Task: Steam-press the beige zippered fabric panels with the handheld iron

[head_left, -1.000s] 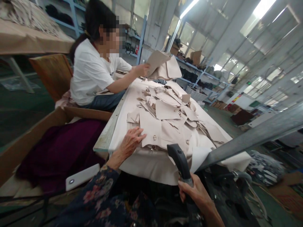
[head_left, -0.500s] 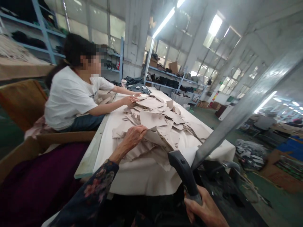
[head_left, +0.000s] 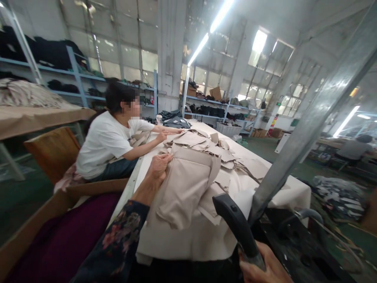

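My left hand (head_left: pixel 158 169) pinches the upper left edge of a beige fabric piece (head_left: pixel 187 181). The piece hangs toward me over the near part of a beige-covered table (head_left: pixel 176 245). Behind and beside it is a heap of loose beige cut fabric pieces (head_left: pixel 224 153). Low on the right, my right hand (head_left: pixel 263 262) wraps round the lower part of a black curved tool handle (head_left: pixel 235 220). The tool's far end points up beside the fabric; its exact kind I cannot tell.
A co-worker (head_left: pixel 103 145) sits at the table's left side, hands on the heap. A slanting metal post (head_left: pixel 309 122) rises on the right, near black equipment (head_left: pixel 294 239). At lower left stands a cardboard box (head_left: pixel 94 186) with purple cloth (head_left: pixel 70 239).
My left hand has lifted a beige fabric piece from the heap and drawn it toward me, spread out. My right hand keeps its grip on the handle. The view has shifted slightly left.
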`<state>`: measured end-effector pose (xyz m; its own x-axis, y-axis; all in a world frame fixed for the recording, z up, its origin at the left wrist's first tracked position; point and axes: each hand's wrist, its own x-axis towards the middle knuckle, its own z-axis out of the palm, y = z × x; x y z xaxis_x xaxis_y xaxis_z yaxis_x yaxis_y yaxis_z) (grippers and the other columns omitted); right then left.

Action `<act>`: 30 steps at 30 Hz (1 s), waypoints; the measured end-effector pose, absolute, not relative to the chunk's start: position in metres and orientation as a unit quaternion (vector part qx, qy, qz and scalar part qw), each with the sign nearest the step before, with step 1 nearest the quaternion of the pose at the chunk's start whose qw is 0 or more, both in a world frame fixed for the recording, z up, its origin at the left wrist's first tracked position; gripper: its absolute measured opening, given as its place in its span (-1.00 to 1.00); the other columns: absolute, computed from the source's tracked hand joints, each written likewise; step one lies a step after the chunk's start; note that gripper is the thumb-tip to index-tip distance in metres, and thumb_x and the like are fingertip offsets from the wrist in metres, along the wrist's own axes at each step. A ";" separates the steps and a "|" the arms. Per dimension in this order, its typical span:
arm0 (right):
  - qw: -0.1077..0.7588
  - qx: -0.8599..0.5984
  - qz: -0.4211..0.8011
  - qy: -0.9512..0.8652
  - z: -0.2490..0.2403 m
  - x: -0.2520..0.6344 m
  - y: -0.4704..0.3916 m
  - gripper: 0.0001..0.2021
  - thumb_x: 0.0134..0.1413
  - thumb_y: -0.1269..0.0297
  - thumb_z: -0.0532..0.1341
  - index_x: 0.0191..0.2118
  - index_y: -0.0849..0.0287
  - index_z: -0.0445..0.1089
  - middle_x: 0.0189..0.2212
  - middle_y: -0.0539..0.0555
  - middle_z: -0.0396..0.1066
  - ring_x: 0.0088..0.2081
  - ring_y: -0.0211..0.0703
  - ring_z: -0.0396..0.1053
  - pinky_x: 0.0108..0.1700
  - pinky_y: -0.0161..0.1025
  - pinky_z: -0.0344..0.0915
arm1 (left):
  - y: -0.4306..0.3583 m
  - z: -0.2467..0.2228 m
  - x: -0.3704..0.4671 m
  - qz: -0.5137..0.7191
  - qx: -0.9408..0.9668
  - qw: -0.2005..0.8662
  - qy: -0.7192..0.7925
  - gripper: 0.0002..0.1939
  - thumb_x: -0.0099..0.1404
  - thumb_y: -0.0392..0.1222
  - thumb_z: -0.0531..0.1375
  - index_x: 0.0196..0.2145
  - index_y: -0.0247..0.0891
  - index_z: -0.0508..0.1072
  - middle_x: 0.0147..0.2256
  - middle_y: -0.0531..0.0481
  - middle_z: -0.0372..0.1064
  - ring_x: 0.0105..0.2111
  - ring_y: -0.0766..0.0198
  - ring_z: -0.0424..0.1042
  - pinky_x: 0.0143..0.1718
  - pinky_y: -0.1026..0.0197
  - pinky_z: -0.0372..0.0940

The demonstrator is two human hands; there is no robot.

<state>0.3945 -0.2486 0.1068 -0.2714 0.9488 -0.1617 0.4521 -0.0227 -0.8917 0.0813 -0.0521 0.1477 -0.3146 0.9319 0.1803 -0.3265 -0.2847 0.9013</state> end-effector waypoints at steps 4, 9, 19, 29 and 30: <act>0.264 -0.473 0.520 -0.660 0.112 0.370 -0.236 -0.78 -0.02 0.16 0.18 -0.39 0.22 0.21 -0.69 -0.07 0.24 -0.64 -0.29 0.22 -0.56 -0.36 0.16 | -0.074 0.114 0.083 0.696 0.354 0.468 0.414 -0.75 -0.25 -0.11 0.34 -0.67 -0.32 0.41 -0.70 0.09 0.28 -0.61 0.34 0.25 -0.54 0.29 0.17; 0.236 -0.426 0.556 -0.674 0.110 0.331 -0.211 -0.87 -0.02 0.29 0.18 -0.39 0.23 0.24 -0.70 -0.08 0.27 -0.67 -0.33 0.21 -0.59 -0.39 0.16 | -0.097 0.075 0.089 0.693 0.346 0.469 0.424 -0.75 -0.15 -0.09 0.31 -0.69 -0.31 0.38 -0.74 0.11 0.21 -0.65 0.36 0.23 -0.61 0.32 0.10; 0.211 -0.403 0.584 -0.673 0.101 0.285 -0.177 -0.88 -0.03 0.30 0.17 -0.40 0.22 0.23 -0.68 -0.09 0.28 -0.65 -0.32 0.23 -0.60 -0.39 0.24 | -0.132 0.048 0.081 0.684 0.364 0.500 0.387 -0.77 0.01 -0.15 0.24 -0.37 -0.33 0.52 -0.64 0.10 0.32 -0.63 0.39 0.24 -0.56 0.33 0.13; 0.209 -0.394 0.577 -0.684 0.103 0.258 -0.154 -0.87 -0.02 0.29 0.16 -0.43 0.23 0.24 -0.68 -0.07 0.27 -0.66 -0.35 0.23 -0.62 -0.42 0.21 | -0.141 0.022 0.088 0.680 0.349 0.490 0.420 -0.68 0.01 -0.27 0.18 -0.21 -0.29 0.48 -0.33 0.00 0.47 -0.30 0.21 0.41 -0.31 0.26 0.27; 0.212 -0.391 0.577 -0.685 0.104 0.255 -0.151 -0.86 -0.01 0.28 0.16 -0.44 0.24 0.24 -0.69 -0.07 0.27 -0.66 -0.35 0.22 -0.62 -0.42 0.21 | -0.141 0.022 0.088 0.681 0.344 0.484 0.429 -0.70 0.01 -0.27 0.17 -0.24 -0.30 0.49 -0.33 0.00 0.47 -0.28 0.21 0.41 -0.32 0.27 0.26</act>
